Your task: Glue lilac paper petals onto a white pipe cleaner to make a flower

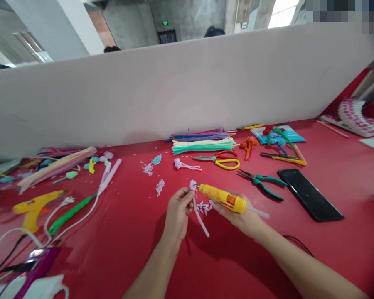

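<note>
My left hand [180, 209] pinches a pale purple pipe-cleaner flower [193, 185] below its head, and its stem [202, 220] hangs down toward me. In my right hand [241, 216] is a yellow glue gun [222, 197], its nozzle at the flower head; whether it touches I cannot tell. A clear glue stick [262, 213] pokes out of the gun's back. Under the hands lie small lilac petal pieces [203, 207], partly hidden by the right hand. Beyond them rests another lilac flower [187, 165] with its stems pointing right.
Scissors [220, 160], pliers [263, 182] and a black phone [310, 194] lie ahead and right. Bundled pipe cleaners [204, 145] sit by the white partition [162, 95]. At left are a second yellow glue gun [34, 207], a pink hair-straightener-like tool [109, 176] and a purple power strip [37, 270] with cords.
</note>
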`<state>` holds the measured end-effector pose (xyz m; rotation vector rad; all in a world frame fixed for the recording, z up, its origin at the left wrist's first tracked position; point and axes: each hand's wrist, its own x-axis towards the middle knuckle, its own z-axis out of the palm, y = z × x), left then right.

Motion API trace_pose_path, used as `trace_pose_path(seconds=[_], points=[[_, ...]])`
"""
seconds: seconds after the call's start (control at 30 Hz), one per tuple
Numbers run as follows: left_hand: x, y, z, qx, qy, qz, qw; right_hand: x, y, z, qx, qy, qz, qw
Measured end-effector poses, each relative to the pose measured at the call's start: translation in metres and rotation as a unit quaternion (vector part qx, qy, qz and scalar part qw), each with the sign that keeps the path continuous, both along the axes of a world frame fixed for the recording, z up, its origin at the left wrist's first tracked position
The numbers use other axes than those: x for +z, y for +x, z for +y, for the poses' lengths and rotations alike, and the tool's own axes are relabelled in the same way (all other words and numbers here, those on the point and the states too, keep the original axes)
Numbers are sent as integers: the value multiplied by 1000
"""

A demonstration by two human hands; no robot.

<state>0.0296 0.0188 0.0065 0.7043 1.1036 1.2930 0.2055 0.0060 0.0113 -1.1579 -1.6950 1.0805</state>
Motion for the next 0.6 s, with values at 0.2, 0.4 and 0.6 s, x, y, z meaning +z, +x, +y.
trace_pose_path(seconds=[0.2, 0.4, 0.6], points=[[1, 0, 0, 4, -2, -4, 1000, 3, 0, -1, -2, -3, -5, 1000], [-2, -1, 0, 5, -2, -4, 1000, 3, 0, -1, 2, -1, -25, 1000], [-1, 0, 1, 6, 2, -3, 1000, -1, 1, -1, 6, -20, -14, 1000]])
